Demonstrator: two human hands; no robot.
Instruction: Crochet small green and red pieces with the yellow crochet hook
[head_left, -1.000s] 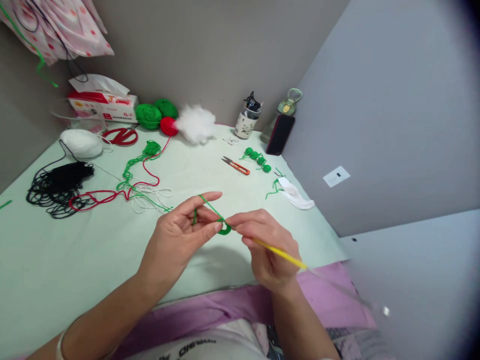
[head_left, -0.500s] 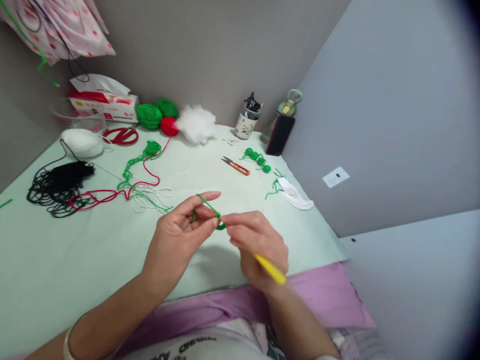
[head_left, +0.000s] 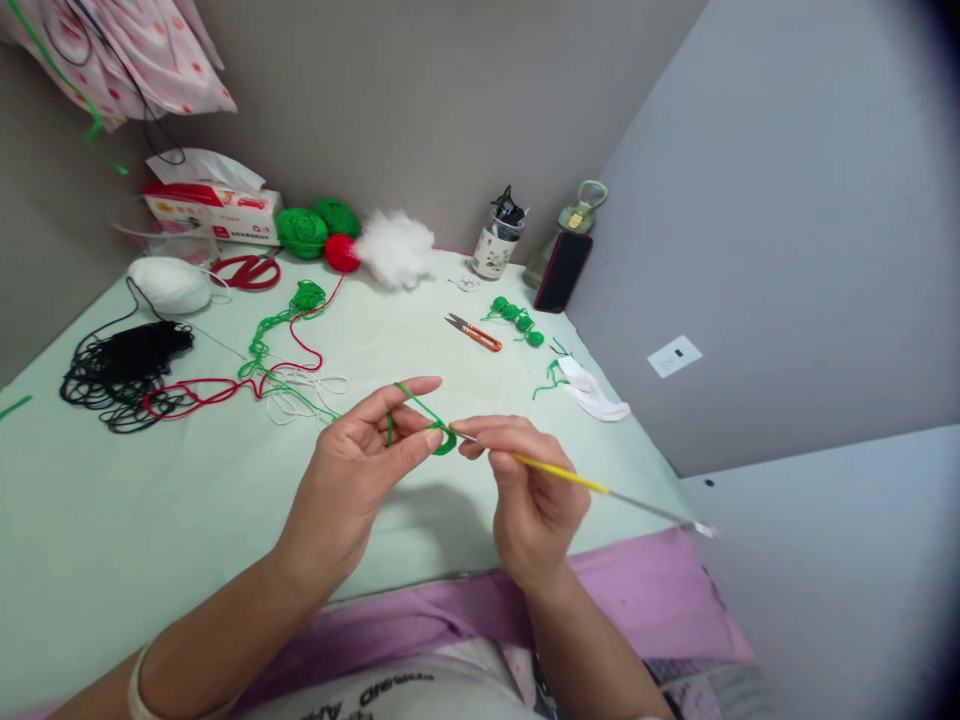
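A small green crochet piece (head_left: 447, 442) is pinched between thumb and fingers of my left hand (head_left: 367, 455). Green yarn runs from it over my raised left forefinger and down around the other fingers. My right hand (head_left: 529, 485) grips a crochet hook (head_left: 559, 472) with a yellow handle and a metal shaft. The hook's tip meets the upper right of the green piece; the exact loop it sits in is too small to make out. Its far end points right, past the table edge. Loose green yarn (head_left: 255, 345) lies beyond my left hand.
Orange thread snips (head_left: 474, 333), a string of green crochet balls (head_left: 517, 320) and a white piece (head_left: 592, 390) lie ahead. Farther back are a phone (head_left: 564, 272), a pen jar (head_left: 495, 248), white stuffing (head_left: 395, 250), red scissors (head_left: 246, 272) and a tissue box (head_left: 225, 213). Black yarn (head_left: 127, 365) lies left.
The hook has swung from pointing down toward me to lying flatter and pointing right, with its full length showing. My right hand has turned with it. My left hand keeps its hold.
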